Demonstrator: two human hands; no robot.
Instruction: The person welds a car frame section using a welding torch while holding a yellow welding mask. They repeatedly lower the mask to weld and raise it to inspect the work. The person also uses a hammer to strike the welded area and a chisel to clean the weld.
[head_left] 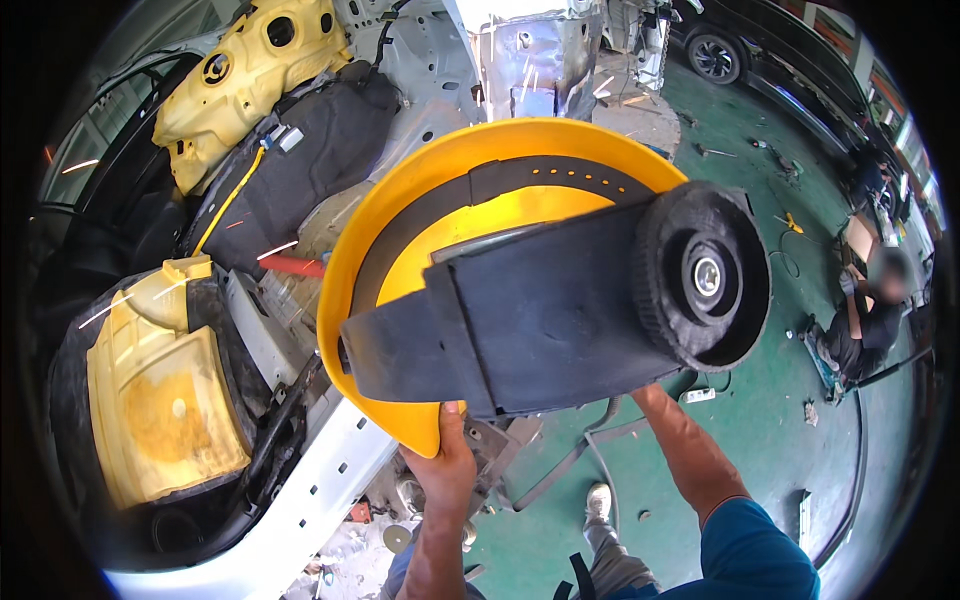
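Observation:
A yellow welding mask [550, 140] fills the middle, its inner side facing me. Inside it run a black strap [400, 235] with small holes and a broad black band [545, 310], which ends at the right in a round ribbed knob [705, 277]. My left hand [445, 470] is closed at the mask's pointed lower tip, thumb upward; its other fingers are hidden. Beyond the knob end, my right forearm [690, 450] reaches up and passes behind the mask. That hand [650, 398] shows only near the wrist, so whatever it holds is hidden.
A stripped car body with a pale sill [325, 490] and yellow padding [170, 410] stands at the left. Bright spark streaks cross it. A hose [600, 470] hangs near my foot [598, 500]. Right, a person [870, 310] sits low near a dark car [775, 75]; tools lie on the green floor.

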